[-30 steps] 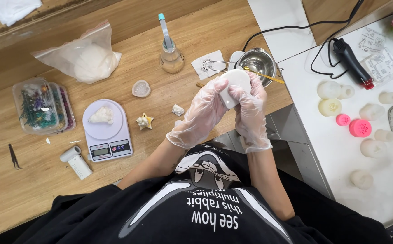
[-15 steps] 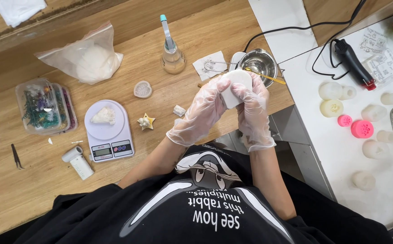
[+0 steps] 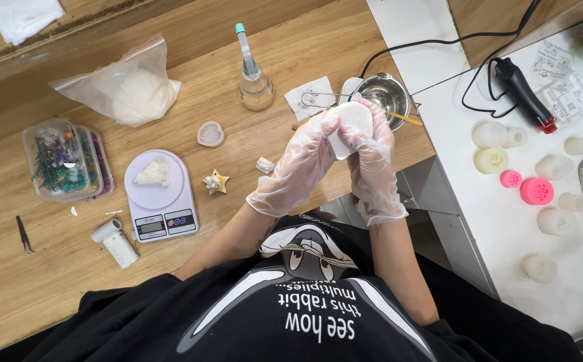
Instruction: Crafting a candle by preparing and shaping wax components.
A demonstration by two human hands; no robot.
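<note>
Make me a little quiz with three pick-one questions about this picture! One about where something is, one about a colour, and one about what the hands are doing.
1. Where is the white lump?
A. on the kitchen scale
B. inside the metal bowl
C. on the white table

2. What colour is the cap of the small bottle?
A. red
B. teal
C. black

3. What are the two gloved hands doing?
A. resting flat on the wooden table
B. both holding one white block
C. each holding a different tool

Answers:
1. A, the lump lies on the round plate of the scale.
2. B, the bottle's tip is teal.
3. B, the left hand and the right hand both close around the block, above the table edge.
</note>
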